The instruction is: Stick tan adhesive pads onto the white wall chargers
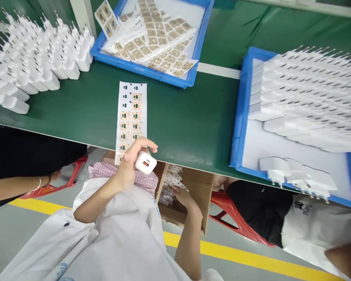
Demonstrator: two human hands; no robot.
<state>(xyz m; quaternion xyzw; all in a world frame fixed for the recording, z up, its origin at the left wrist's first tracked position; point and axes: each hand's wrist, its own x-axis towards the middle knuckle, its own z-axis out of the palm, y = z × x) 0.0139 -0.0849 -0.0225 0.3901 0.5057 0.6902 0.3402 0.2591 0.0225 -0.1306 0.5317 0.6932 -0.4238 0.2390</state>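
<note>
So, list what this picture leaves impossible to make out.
- Far end of the white plastic charger in the left hand: head view, hidden behind its own port face.
- Whether the right hand grips anything in the brown cardboard box: head view, fingertips lost among clutter.
- Fine marks on the tan stickers: head view, too small.
- Right end of the blue plastic tray: head view, cut off by the picture's edge.

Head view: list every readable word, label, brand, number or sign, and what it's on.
None reads reliably.
White charger in the left hand: no readable text on its port face.
Sticker sheet and stickers in the blue tray: markings too small.
Neighbor's pale clothing, far right: dark lettering, too blurred to quote.
Wearer's white garment: blue marks, unreadable.
</note>
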